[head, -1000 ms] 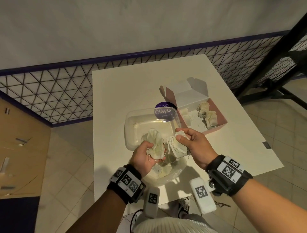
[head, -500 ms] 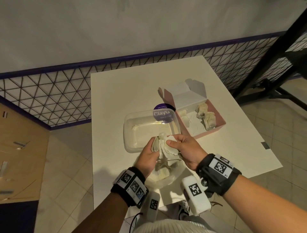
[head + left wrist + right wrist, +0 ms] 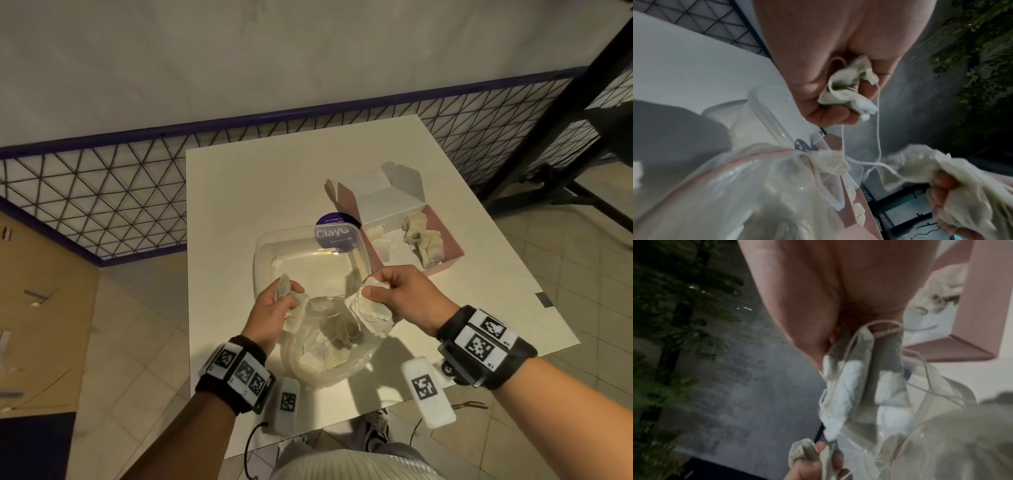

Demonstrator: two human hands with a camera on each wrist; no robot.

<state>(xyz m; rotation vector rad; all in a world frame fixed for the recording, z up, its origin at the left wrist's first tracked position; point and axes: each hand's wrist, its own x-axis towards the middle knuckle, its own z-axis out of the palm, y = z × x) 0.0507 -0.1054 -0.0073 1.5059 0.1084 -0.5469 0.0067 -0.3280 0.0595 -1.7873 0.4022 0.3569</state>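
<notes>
Above an open clear zip bag (image 3: 356,356) at the table's near edge, both hands hold small off-white cloth pouches with thin strings. My left hand (image 3: 286,301) grips one crumpled pouch (image 3: 294,313), seen close in the left wrist view (image 3: 846,91). My right hand (image 3: 375,291) pinches a bundle of several pouches (image 3: 371,313), which hangs blurred in the right wrist view (image 3: 857,379). Thin white strings (image 3: 877,126) still run from the left pouch down towards the bag and the right bundle (image 3: 945,175). More pouches lie inside the bag.
A clear plastic tub (image 3: 270,260) with a purple ClayG label stands just beyond the hands. To its right is an open pink box (image 3: 452,236) holding more pouches. The white table (image 3: 260,185) ends close to my body; a mesh fence runs behind it.
The hands, held together on one clump of pouches, have pulled apart sideways. The left now holds a single pouch and the right keeps the bundle.
</notes>
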